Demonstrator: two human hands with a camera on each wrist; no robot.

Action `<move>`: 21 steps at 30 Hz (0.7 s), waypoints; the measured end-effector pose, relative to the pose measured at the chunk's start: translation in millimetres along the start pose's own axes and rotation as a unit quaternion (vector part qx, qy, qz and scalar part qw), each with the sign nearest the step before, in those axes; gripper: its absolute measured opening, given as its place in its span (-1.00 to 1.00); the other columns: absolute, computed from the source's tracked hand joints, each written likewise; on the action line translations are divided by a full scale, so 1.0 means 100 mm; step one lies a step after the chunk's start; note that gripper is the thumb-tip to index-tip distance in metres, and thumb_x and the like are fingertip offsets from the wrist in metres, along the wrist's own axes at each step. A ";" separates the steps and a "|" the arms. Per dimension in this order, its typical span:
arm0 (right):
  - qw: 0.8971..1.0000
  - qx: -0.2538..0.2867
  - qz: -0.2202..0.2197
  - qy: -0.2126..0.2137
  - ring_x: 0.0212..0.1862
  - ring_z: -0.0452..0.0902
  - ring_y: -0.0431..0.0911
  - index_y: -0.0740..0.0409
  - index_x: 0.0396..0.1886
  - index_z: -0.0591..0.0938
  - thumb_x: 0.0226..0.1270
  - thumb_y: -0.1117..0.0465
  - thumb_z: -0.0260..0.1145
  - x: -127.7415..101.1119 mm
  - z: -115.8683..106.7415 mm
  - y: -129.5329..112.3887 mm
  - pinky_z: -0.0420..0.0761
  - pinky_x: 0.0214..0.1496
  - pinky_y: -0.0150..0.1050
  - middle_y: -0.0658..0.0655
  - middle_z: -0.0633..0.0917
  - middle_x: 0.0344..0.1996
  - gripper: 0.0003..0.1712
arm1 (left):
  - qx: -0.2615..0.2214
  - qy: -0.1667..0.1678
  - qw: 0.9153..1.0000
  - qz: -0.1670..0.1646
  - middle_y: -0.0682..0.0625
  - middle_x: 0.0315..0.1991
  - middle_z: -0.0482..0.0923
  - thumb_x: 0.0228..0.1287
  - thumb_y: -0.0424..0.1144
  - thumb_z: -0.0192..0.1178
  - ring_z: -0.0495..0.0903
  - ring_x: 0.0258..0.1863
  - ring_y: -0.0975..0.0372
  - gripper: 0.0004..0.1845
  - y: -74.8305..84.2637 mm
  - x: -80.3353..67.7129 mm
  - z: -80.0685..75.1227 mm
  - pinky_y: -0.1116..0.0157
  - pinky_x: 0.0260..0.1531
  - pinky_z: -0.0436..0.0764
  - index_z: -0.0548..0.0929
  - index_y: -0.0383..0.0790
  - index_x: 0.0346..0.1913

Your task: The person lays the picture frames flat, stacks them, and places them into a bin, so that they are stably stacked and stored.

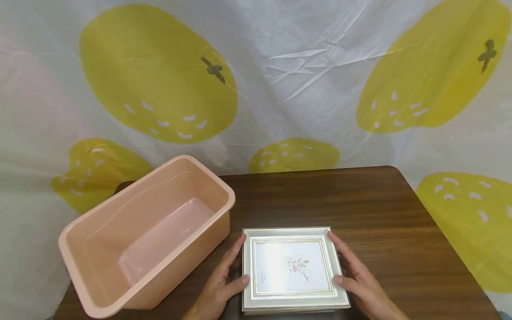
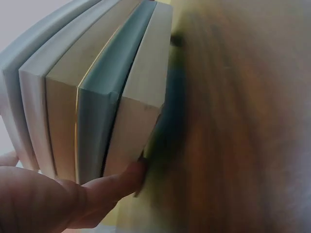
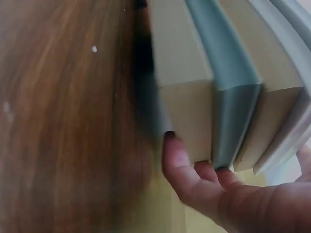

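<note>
The picture frame (image 1: 293, 268) is lying flat on the table (image 1: 380, 209), between the two hands and close to the table's near edge. The left hand (image 1: 222, 284) is gripping its left side, thumb lying over the top face near the lower left corner and fingers running along the outer edge. In the left wrist view a finger (image 2: 116, 182) is pressing under the frame's (image 2: 97, 97) stepped moulding at the corner. The right hand (image 1: 360, 278) is gripping the opposite side in the same way, thumb resting on the right border and fingers stretching up toward the far right corner. In the right wrist view the fingers (image 3: 182, 165) are curling against the underside of the frame (image 3: 218, 82), just above the wood of the table (image 3: 63, 121). Beyond the left hand, up and to its left, a pink plastic tub (image 1: 96, 222) is sitting on the table, near the frame but not touching it. Behind the table a lemon-print curtain (image 1: 280, 66) is hanging.
</note>
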State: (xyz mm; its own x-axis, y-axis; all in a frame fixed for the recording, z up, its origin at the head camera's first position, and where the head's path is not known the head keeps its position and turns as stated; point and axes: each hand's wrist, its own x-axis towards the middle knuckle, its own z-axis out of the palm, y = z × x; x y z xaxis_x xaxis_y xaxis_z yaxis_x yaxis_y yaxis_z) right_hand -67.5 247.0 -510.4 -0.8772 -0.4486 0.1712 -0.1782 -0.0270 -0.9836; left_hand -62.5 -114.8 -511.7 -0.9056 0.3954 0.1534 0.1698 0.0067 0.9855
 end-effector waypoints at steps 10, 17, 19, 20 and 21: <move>0.994 -0.091 -0.061 0.030 0.37 0.33 -0.25 0.17 0.73 0.02 0.40 0.56 -0.01 0.09 0.04 -0.22 0.53 0.20 -0.38 -0.05 0.27 0.57 -0.08 | -0.002 0.014 1.000 0.002 0.04 0.74 -0.02 0.52 -0.33 0.14 -0.02 0.66 0.41 -0.18 0.34 0.04 -0.06 0.30 0.61 -0.02 0.10 0.19 0.71; 0.996 -0.067 -0.054 0.019 0.33 0.38 -0.24 0.11 0.75 -0.03 0.46 0.60 -0.07 0.13 -0.06 -0.53 0.67 0.05 -0.30 -0.05 0.21 0.58 -0.08 | -0.014 0.006 1.000 -0.006 0.02 0.75 -0.13 0.53 -0.29 0.09 -0.18 0.72 0.00 -0.19 0.67 0.11 0.02 -0.24 0.60 -0.13 0.04 0.22 0.70; 0.996 -0.066 -0.055 0.016 0.31 0.41 -0.22 0.10 0.75 -0.04 0.45 0.60 -0.08 0.14 -0.08 -0.63 0.70 0.01 -0.27 -0.02 0.22 0.57 -0.07 | -0.017 0.007 1.000 -0.006 0.00 0.74 -0.14 0.52 -0.30 0.09 -0.18 0.72 -0.06 -0.19 0.78 0.12 0.04 -0.04 0.64 -0.05 0.04 0.22 0.70; 0.996 -0.067 -0.058 0.014 0.31 0.42 -0.21 0.10 0.75 -0.05 0.45 0.61 -0.09 0.15 -0.09 -0.67 0.70 0.00 -0.26 -0.01 0.21 0.57 -0.06 | -0.020 0.008 1.000 -0.006 -0.01 0.74 -0.13 0.52 -0.30 0.09 -0.14 0.71 -0.08 -0.19 0.83 0.12 0.04 0.07 0.64 -0.01 0.04 0.22 0.70; 0.996 -0.065 -0.061 0.010 0.30 0.43 -0.20 0.11 0.75 -0.05 0.44 0.61 -0.09 0.16 -0.10 -0.72 0.72 -0.03 -0.24 0.01 0.21 0.57 -0.06 | -0.024 0.011 1.000 -0.006 -0.02 0.73 -0.11 0.52 -0.31 0.09 -0.12 0.70 -0.08 -0.18 0.89 0.13 0.04 0.14 0.64 0.02 0.05 0.23 0.70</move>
State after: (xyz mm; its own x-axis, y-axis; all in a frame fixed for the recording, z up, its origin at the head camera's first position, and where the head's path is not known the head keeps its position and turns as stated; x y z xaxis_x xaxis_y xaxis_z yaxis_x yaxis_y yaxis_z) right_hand -73.6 250.8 -436.7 -0.8540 -0.4313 0.2910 -0.3384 0.0356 -0.9403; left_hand -57.4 -105.8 -422.8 -0.9160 0.3753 0.1417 0.1394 -0.0333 0.9897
